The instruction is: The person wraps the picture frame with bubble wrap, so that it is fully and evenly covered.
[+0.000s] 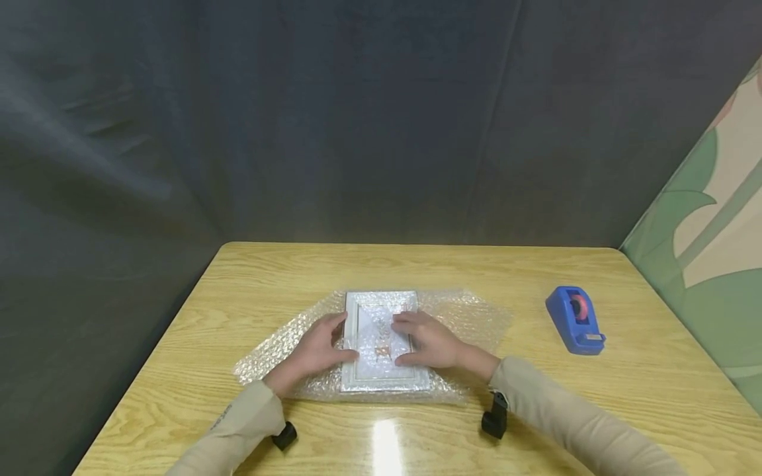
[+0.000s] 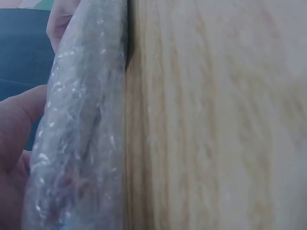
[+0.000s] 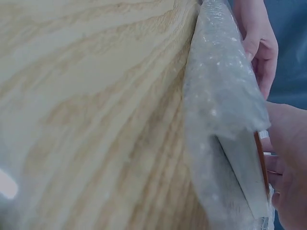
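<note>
A light silvery-white picture frame [image 1: 387,377] lies flat on bubble wrap [image 1: 470,314] at the middle of the table, with an orange mark near its centre. Clear wrap seems to cover at least part of its face. My left hand [image 1: 318,347] rests at the frame's left edge, thumb reaching onto its face. On the right part of the face lies my right hand [image 1: 434,340], fingers spread apart. In the right wrist view, a pale panel with a brown edge [image 3: 261,160] shows below a fold of bubble wrap [image 3: 223,81]. The left hand's fingertips are partly hidden.
A blue tape dispenser [image 1: 576,320] with a pink roll stands on the right side of the wooden table [image 1: 286,264]. Dark cloth [image 1: 357,132] hangs behind and to the left. A leaf-patterned curtain [image 1: 714,264] borders the right side.
</note>
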### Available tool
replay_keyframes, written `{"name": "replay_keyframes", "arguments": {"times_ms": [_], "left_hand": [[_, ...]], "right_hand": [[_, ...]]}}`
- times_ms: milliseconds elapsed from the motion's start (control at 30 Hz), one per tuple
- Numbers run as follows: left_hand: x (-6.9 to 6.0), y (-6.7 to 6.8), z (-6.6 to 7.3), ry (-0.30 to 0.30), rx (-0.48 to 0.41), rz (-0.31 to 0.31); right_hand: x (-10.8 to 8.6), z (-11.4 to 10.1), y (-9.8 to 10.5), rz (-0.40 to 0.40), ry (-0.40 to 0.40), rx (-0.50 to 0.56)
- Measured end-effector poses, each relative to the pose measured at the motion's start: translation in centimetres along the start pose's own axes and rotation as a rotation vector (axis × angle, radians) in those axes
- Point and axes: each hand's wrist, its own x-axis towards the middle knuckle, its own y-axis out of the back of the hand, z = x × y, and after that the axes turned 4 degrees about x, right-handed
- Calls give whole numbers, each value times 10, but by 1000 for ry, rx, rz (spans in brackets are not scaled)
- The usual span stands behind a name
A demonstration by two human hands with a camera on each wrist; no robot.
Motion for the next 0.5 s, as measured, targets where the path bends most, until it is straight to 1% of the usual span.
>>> {"name": "replay_keyframes", "arguments": {"times_ms": [67, 133, 200, 300, 400, 500], "left_hand": [[1, 0, 0, -38, 13, 20], [4, -1, -1, -93, 48, 41], [7, -3, -1, -153, 111, 53], [13, -6, 0, -240, 203, 52], [19, -9, 2, -292, 282, 25], [23, -10, 4, -316, 326, -29]], "right_hand": [[0, -1, 0, 1, -7, 4], [0, -2, 0, -5, -15, 9], [0, -2, 0, -6, -22, 14], [-1, -1, -1, -6, -35, 22], [-1, -2, -1, -4, -42, 26], [-1, -3, -2, -5, -44, 35]]}}
